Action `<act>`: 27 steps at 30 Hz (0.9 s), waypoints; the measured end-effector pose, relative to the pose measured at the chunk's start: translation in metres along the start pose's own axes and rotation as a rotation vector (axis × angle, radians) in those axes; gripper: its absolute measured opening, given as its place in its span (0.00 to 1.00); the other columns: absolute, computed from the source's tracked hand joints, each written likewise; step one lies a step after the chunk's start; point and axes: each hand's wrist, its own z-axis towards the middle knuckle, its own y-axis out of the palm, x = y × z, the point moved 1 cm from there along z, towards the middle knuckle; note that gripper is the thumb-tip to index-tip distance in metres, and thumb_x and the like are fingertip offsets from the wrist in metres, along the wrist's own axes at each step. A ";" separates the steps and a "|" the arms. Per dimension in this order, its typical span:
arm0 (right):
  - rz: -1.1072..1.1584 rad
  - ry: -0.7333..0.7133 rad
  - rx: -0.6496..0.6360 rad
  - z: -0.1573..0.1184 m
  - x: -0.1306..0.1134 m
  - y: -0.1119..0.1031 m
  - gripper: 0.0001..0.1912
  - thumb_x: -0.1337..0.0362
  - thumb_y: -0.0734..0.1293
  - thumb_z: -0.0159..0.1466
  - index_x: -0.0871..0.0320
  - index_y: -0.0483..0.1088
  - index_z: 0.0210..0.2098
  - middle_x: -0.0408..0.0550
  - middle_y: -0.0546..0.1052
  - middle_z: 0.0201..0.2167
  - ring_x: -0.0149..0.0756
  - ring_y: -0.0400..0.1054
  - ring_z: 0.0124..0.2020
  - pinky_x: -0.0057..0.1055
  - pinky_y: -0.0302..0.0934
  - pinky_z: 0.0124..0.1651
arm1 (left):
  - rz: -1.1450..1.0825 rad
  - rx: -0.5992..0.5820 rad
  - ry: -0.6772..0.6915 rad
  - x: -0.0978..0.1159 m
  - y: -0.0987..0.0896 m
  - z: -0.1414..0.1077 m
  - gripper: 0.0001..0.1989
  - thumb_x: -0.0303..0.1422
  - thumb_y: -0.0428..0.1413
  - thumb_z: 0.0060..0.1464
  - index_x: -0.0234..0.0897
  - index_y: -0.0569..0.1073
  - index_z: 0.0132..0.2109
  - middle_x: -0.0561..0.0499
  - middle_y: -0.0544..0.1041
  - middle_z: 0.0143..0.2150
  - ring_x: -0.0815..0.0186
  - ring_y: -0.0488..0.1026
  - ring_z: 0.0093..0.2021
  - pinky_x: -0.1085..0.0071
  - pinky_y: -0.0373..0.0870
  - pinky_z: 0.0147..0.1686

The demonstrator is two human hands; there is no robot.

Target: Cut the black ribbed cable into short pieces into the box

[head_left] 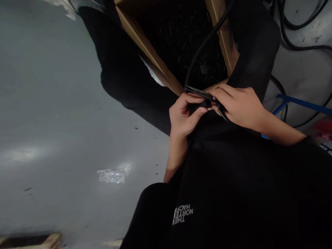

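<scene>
My left hand pinches the end of a black cable or hose, whose dark round end shows between thumb and fingers. Dark scissors are gripped in my right hand, with the blades pointing left across the top of my left fingers. Both hands are close together, nearly touching, above my lap. Past them, a cardboard box stands between my legs, with many small black pieces inside. The black line runs from my hands up over the box's right side.
Black cables lie coiled on the grey floor at the right, near a blue metal frame and a red item. A clear plastic piece lies on the floor at left. A wooden pallet edge shows at lower left.
</scene>
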 end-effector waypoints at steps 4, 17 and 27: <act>0.084 0.049 0.021 0.001 0.018 0.003 0.22 0.56 0.63 0.78 0.57 0.70 0.67 0.55 0.80 0.60 0.46 0.79 0.49 0.38 0.70 0.47 | -0.050 -0.033 -0.109 0.001 -0.006 0.000 0.22 0.55 0.68 0.65 0.46 0.81 0.55 0.51 0.82 0.42 0.64 0.83 0.40 0.66 0.80 0.39; 1.321 0.324 -0.069 0.029 0.072 0.125 0.10 0.64 0.73 0.71 0.57 0.72 0.50 0.42 0.78 0.37 0.33 0.79 0.32 0.30 0.78 0.36 | -0.338 0.580 0.087 -0.004 -0.034 0.037 0.20 0.50 0.69 0.67 0.37 0.76 0.47 0.62 0.70 0.27 0.76 0.67 0.28 0.76 0.74 0.36; 2.400 0.577 0.257 0.073 0.094 0.133 0.17 0.53 0.57 0.82 0.56 0.72 0.53 0.55 0.86 0.43 0.41 0.84 0.43 0.38 0.82 0.47 | -1.110 0.424 0.211 -0.013 -0.073 0.066 0.35 0.70 0.64 0.55 0.42 0.72 0.31 0.66 0.66 0.17 0.82 0.49 0.13 0.89 0.61 0.16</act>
